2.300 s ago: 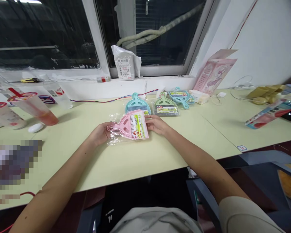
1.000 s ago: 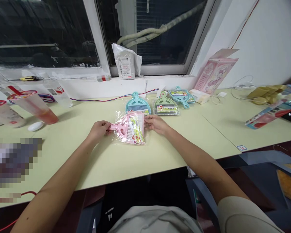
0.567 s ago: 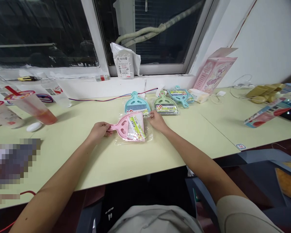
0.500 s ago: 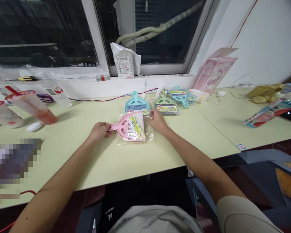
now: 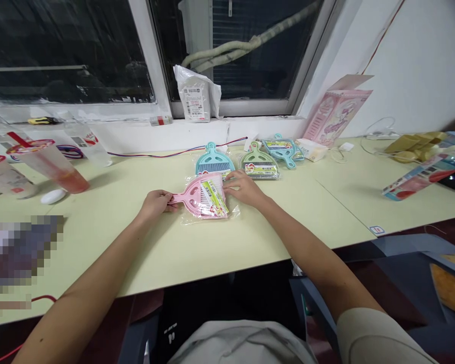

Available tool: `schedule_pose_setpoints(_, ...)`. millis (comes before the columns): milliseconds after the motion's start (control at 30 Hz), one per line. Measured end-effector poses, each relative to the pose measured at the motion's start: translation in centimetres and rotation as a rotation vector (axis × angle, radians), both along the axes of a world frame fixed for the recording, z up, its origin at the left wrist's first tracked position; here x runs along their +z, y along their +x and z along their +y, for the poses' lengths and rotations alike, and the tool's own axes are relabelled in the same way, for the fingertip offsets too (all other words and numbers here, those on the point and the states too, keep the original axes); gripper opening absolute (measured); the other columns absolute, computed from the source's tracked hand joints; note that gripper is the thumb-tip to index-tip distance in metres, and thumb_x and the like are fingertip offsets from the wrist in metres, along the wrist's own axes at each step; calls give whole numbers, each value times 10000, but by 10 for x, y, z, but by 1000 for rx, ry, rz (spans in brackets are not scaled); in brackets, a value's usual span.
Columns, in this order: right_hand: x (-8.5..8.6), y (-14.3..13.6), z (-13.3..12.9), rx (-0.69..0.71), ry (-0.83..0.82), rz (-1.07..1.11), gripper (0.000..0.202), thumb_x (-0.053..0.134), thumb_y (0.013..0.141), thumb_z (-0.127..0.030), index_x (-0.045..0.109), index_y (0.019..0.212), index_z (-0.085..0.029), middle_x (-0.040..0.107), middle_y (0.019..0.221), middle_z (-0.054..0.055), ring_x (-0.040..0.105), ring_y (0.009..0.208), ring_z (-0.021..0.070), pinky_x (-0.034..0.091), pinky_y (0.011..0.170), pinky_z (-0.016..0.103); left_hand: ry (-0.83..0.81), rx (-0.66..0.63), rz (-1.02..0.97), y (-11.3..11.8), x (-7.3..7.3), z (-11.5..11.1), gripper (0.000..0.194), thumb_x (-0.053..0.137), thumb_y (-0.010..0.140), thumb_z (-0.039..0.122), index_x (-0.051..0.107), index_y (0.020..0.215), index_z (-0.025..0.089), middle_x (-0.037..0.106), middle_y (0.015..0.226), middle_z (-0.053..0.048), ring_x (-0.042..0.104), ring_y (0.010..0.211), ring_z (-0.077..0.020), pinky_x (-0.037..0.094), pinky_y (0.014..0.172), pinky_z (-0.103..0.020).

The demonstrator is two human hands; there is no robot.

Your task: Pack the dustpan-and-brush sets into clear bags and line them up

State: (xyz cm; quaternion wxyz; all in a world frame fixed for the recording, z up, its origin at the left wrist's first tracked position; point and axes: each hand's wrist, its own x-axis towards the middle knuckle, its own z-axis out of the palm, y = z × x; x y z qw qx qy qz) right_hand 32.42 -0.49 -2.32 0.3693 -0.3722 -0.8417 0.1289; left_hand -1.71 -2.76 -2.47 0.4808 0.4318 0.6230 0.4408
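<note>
A pink dustpan with a small brush, wrapped in clear plastic with a green and yellow label, is in front of me with its handle pointing left. My left hand is closed around that handle. At the wide end, my right hand touches the plastic wrap near the upper right corner, its fingers partly spread. Just behind are a blue dustpan set, partly covered by the pink one, and a green dustpan set. Further right, more blue dustpan sets lie overlapping.
Drink cups, a clear bottle and a white mouse-like object stand at the left of the table. A pink box, gold items and a colourful carton are at the right. A white package leans on the windowsill.
My right hand has shifted slightly left and up, its fingers now over the plastic at the pink dustpan's wide end. The left hand keeps hold of the handle.
</note>
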Motion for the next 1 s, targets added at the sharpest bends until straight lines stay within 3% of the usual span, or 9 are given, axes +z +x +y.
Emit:
schedule_pose_setpoints(167,1,-6,-4,94,-63,64,93,752,880,-294,844,890,-304,721,1122,71,597,1128,287,437,1071,493,-3,-10,14,-1,0,0,57,719,848,125,685,870,85,720,730,-150,731,573,-229,648,615,-350)
schedule_pose_setpoints(500,8,-12,-12,158,-27,178,109,831,825,-362,812,892,-279,755,1077,77,653,1148,290,465,1087,480,-8,3,-30,2,3,-3,19,676,880,86,671,863,78,704,744,-129,726,565,-206,660,612,-331)
schedule_pose_setpoints(700,5,-13,-14,101,38,165,244,843,801,-376,760,975,-226,761,1130,90,696,1125,288,519,1030,460,-29,5,-32,4,6,-4,17,657,899,78,670,905,68,691,742,-114,714,555,-179,655,601,-305)
schedule_pose_setpoints(800,4,-12,-14,127,41,146,173,828,823,-352,767,912,-217,762,1164,95,700,1156,280,525,1041,441,-20,0,-38,4,5,-3,10,660,896,79,665,893,71,687,741,-111,713,554,-177,656,597,-306)
schedule_pose_setpoints(867,3,-12,-14,151,36,126,186,824,831,-334,801,978,-223,764,1207,98,682,1222,281,509,1085,443,-15,-2,-41,4,6,-3,11,660,895,82,662,887,75,687,734,-106,708,544,-173,657,595,-311)
schedule_pose_setpoints(1000,4,-13,-16,225,-30,-1,401,822,846,-317,778,1243,-289,699,1389,65,573,1401,279,389,1222,491,-18,-9,-35,7,9,-7,30,634,904,74,654,883,78,685,721,-97,700,532,-161,648,584,-292)
